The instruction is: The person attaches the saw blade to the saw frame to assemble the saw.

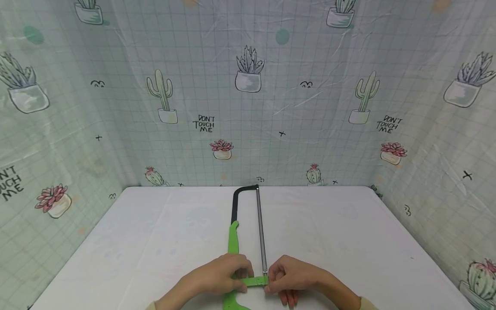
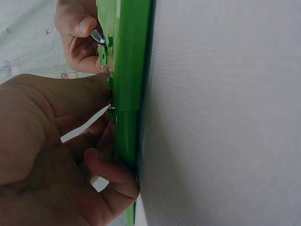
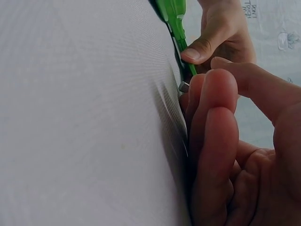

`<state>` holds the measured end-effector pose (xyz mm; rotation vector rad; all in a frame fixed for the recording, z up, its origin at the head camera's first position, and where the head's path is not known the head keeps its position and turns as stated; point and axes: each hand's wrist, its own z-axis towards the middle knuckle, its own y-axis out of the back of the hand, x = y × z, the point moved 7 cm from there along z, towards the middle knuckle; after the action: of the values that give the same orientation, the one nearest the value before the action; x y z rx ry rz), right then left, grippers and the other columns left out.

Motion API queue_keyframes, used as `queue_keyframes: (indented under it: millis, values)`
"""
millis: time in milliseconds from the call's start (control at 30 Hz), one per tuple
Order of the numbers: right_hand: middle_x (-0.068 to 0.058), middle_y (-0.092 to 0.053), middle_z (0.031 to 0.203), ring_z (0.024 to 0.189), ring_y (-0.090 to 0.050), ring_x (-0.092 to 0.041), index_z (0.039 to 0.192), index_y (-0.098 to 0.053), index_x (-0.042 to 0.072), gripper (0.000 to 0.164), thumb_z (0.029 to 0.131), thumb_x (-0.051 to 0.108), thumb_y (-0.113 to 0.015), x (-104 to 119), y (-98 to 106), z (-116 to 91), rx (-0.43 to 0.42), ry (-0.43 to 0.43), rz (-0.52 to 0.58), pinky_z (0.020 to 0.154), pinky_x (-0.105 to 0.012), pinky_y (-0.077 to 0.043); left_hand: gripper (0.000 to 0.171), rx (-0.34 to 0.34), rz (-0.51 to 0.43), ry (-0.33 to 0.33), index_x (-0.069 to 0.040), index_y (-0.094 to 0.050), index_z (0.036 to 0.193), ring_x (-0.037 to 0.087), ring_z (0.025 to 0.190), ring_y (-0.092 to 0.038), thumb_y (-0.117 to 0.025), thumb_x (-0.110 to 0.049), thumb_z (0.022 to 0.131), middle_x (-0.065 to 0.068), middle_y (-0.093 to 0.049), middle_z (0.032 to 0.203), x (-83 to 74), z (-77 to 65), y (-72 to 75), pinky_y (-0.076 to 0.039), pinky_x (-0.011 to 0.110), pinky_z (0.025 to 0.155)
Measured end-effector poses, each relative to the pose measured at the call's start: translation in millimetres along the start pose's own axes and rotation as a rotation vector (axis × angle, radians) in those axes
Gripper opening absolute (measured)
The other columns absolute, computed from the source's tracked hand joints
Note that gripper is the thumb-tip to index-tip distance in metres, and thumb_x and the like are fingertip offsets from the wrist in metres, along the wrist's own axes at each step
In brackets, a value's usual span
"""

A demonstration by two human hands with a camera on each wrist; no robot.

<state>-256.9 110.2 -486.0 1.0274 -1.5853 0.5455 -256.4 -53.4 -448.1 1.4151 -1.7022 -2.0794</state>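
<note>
Hacksaw (image 1: 233, 241) lies lengthwise on the white bench (image 1: 341, 241), near the middle from left to right, its black frame (image 1: 234, 204) bending rightward at the far edge and its green handle (image 1: 232, 300) at the near side, partly cut off by the picture's lower border; the thin grey blade (image 1: 261, 232) runs along the right side of the frame, from the black far corner down to a short green crosspiece (image 1: 255, 281) close to the hands; the left hand (image 1: 222, 272) reaches in from the left and grips the green part where the crosspiece joins it, thumb on the near side and fingers on the far side; the right hand (image 1: 292, 275) comes from the right with curled fingers, thumb and forefinger narrowed on the crosspiece's right end, just beside the blade's near end; in the left wrist view a small metal piece (image 2: 98, 37) shows at the right thumb's tip; pale yellow sleeves (image 1: 367, 304) show at both wrists; beyond the bench and to either side hangs a pale green gridded cloth (image 1: 263, 142), printed with potted cacti, pink succulents and the words "DON'T TOUCH ME"
</note>
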Motion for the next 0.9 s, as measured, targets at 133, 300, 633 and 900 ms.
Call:
queue_keyframes:
  millis: [133,300,633,900]
  values:
    - [-0.052,-0.052,0.074,0.042,-0.056,0.0,0.093,-0.063,-0.013,0.033,0.094,0.02,-0.071,-0.1,0.0,-0.1,0.006,0.0,0.006,0.042,-0.015,-0.044,0.019,0.0,-0.005,0.006,-0.025,-0.072,0.102,-0.005,0.086,-0.053,-0.082,-0.023,0.086,-0.019,-0.06,0.091,0.3,-0.4,-0.2,-0.047,0.019,0.08]
    - [-0.052,-0.051,0.076,0.043,-0.057,-0.001,0.087,-0.066,0.003,0.019,0.094,0.02,-0.071,-0.1,0.5,-0.9,0.01,-0.011,0.015,0.042,-0.016,-0.044,0.018,0.0,-0.002,0.015,-0.027,-0.071,0.102,-0.005,0.087,-0.053,-0.08,-0.024,0.087,-0.021,-0.059,0.092,1.7,-1.3,-0.5,-0.048,0.019,0.08]
    - [-0.052,-0.052,0.078,0.043,-0.058,-0.001,0.088,-0.066,0.007,0.015,0.094,0.02,-0.07,2.3,1.0,-1.4,0.025,-0.015,0.021,0.043,-0.015,-0.044,0.018,-0.003,-0.002,0.005,-0.026,-0.071,0.104,-0.006,0.088,-0.053,-0.08,-0.024,0.088,-0.02,-0.06,0.094,3.2,0.0,0.3,-0.049,0.019,0.081]
    - [-0.054,-0.051,0.078,0.044,-0.058,-0.002,0.088,-0.065,0.009,0.012,0.094,0.019,-0.07,2.4,0.8,-1.2,0.027,-0.017,0.03,0.043,-0.016,-0.045,0.018,0.003,-0.014,0.023,-0.028,-0.071,0.104,-0.005,0.09,-0.053,-0.08,-0.025,0.088,-0.021,-0.06,0.095,4.2,-1.1,0.7,-0.049,0.021,0.082]
